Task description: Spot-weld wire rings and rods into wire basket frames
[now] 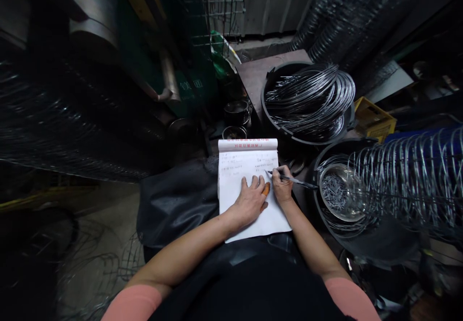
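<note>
A white writing pad (pixel 238 224) with red print along its folded top lies on my lap, over a dark apron (pixel 173 200). Lines of handwriting cover its upper part. My left hand (pixel 251 198) rests flat on the page with the fingers spread, and one finger wears an orange-brown cover. Just right of it, my right hand (pixel 282 183) pinches a dark pen (pixel 302 182). The pen's tip meets the paper near the end of the written lines, and its back end points right.
A black tub (pixel 265 104) holds coiled metal wire (pixel 325 94) at the upper right. Nearer on the right, a metal bowl (pixel 356 195) of small wire pieces sits in another tub beside wire coils (pixel 415 181). A yellow crate (pixel 374 118) stands behind. Green machinery (pixel 195 79) is ahead left.
</note>
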{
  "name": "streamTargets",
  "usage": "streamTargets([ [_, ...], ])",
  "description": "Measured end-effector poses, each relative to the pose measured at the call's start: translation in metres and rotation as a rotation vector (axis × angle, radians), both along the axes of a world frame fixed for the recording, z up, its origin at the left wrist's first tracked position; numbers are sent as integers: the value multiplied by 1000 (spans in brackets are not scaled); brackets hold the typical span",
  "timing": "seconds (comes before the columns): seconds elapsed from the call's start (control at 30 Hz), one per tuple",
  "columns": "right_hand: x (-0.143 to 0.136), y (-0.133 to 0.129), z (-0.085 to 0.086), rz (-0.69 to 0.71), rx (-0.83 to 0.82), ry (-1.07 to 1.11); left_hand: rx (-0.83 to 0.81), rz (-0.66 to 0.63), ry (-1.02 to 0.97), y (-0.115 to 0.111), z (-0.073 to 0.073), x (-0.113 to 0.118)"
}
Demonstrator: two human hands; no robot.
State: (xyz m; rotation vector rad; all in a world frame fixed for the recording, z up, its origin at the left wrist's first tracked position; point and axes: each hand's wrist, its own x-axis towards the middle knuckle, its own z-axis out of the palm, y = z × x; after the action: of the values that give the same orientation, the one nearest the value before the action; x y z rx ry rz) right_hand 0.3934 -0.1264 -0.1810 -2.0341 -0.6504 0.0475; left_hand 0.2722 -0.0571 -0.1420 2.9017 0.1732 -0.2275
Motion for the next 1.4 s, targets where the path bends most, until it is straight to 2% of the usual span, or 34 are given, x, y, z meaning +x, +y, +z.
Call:
streamTargets([
  [0.2,0,-1,1,40,-24,2,-15,5,10,1,2,-1],
  [0.43,1,-1,-4,16,-24,-15,-32,21,18,-2,3,3],
  [0.57,3,-2,-5,33,-36,-44,-199,23,-56,15,12,-10],
  [0.6,4,-2,-5,33,-32,-44,-256,92,-119,23,13,-18],
  [0.63,5,-2,-6,35,-27,-40,-310,220,-203,32,13,-26],
  [0.7,5,-1,-6,38,-11,-27,-435,620,-380,49,8,-45],
  [0.73,5,0,-6,38,-2,-18,-552,831,-432,56,3,-53],
  [0.77,5,1,-6,35,5,-6,-731,1000,-438,61,-4,-60],
  [0.8,5,2,-5,29,11,6,-965,1105,-403,64,-11,-65],
  [0.83,5,3,-3,19,21,23,-1210,1153,-353,65,-18,-67],
  [0.9,4,6,4,-11,60,75,-1576,1165,-303,60,-30,-68],
  [0.97,2,10,15,-13,113,172,-1695,1187,-371,53,-36,-64],
  [1.07,-4,19,37,151,125,369,-1704,1216,-458,45,-36,-59],
  [1.2,-16,35,60,425,-15,498,-1713,1219,-486,44,-35,-59],
  [1.3,-24,49,66,517,-96,440,-1727,1189,-501,45,-36,-59],
  [1.4,-32,62,62,583,-87,376,-1712,1171,-512,46,-37,-60],
])
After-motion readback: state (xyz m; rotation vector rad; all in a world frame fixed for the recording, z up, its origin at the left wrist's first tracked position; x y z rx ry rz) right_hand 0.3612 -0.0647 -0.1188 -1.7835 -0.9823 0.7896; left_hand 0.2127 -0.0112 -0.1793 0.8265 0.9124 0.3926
